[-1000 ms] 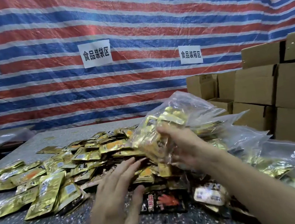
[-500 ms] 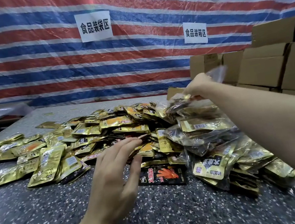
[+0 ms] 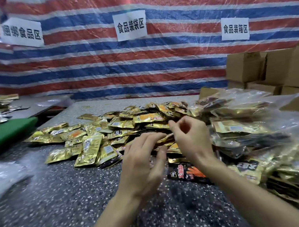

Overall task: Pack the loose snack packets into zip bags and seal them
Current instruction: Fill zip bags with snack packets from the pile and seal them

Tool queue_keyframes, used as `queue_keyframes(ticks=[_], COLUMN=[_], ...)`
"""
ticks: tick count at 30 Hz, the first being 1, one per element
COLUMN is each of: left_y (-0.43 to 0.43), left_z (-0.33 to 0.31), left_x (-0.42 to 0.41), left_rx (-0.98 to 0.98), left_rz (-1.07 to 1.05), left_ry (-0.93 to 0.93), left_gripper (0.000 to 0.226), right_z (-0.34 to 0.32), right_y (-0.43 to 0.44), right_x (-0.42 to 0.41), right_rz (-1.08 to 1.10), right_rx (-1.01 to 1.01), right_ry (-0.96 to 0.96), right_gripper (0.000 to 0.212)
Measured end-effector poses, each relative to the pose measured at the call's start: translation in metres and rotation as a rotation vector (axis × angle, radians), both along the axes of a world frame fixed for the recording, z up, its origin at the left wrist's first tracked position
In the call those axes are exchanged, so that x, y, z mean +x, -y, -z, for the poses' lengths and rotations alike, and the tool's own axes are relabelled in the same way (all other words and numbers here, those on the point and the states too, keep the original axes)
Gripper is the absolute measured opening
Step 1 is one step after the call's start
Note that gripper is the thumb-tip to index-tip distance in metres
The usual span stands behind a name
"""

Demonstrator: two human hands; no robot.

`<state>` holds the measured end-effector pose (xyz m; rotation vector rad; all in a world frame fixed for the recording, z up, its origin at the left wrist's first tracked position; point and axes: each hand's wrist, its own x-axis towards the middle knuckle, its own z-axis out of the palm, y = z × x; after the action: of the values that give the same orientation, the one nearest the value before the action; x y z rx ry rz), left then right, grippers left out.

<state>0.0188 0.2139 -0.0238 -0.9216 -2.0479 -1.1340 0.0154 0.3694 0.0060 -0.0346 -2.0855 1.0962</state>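
Snack packets [image 3: 109, 132] piled on the bench [image 3: 52, 204] at 12 o'clock, left hand [image 3: 144, 164] and right hand [image 3: 191, 142] both pinching one gold packet [image 3: 165, 139].

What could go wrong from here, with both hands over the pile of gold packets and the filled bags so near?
1. The filled zip bags lie heaped beside the right hand, which with the left hand seems to pinch a gold packet. A nudge could slide them into the loose gold packets. I cannot tell whether they are sealed.
2. A black packet lies beside the right wrist among gold ones; it may get packed with them by mistake.
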Motion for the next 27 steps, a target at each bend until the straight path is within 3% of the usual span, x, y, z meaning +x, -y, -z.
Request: queue_keyframes(ticks=[4,8,11,14,18,21,25,27], left_y=[0.024,0.081,0.137,0.192,0.245,0.264,0.274,0.276], left_z=[-0.008,-0.014,-0.015,-0.006,0.017,0.026,0.015,0.006], left_x=[-0.01,-0.028,-0.053,-0.074,-0.08,-0.082,-0.085,-0.087], left_rx=[0.047,-0.068,-0.19,-0.401,-0.664,-0.582,-0.454,-0.451], left_rz=[-0.077,-0.235,-0.546,-0.881,-1.179,-1.211,-1.102,-1.049], left_ry=[0.005,-0.018,0.223,0.46,0.673,0.638,0.664,0.667], left_gripper=[0.021,0.009,0.005,0.026,0.026,0.014,0.04,0.029], right_z=[0.051,0.059,0.056,0.054,0.053,0.052,0.051,0.05], right_y=[0.009,0.006,0.008,0.012,0.011,0.011,0.01,0.008], right_x=[0.007,0.007,0.01,0.013,0.015,0.015,0.016,0.016], right_rz=[-0.102,-0.189,-0.216,-0.22,-0.257,-0.278,-0.285,-0.293], right_rx=[-0.006,0.025,0.018,0.012,-0.03,-0.052,-0.065,-0.092], right_ry=[-0.057,-0.042,-0.025,-0.013,-0.011,-0.016,-0.017,-0.011], right_gripper=[0.031,0.022,0.02,0.023,0.024,0.024,0.025,0.028])
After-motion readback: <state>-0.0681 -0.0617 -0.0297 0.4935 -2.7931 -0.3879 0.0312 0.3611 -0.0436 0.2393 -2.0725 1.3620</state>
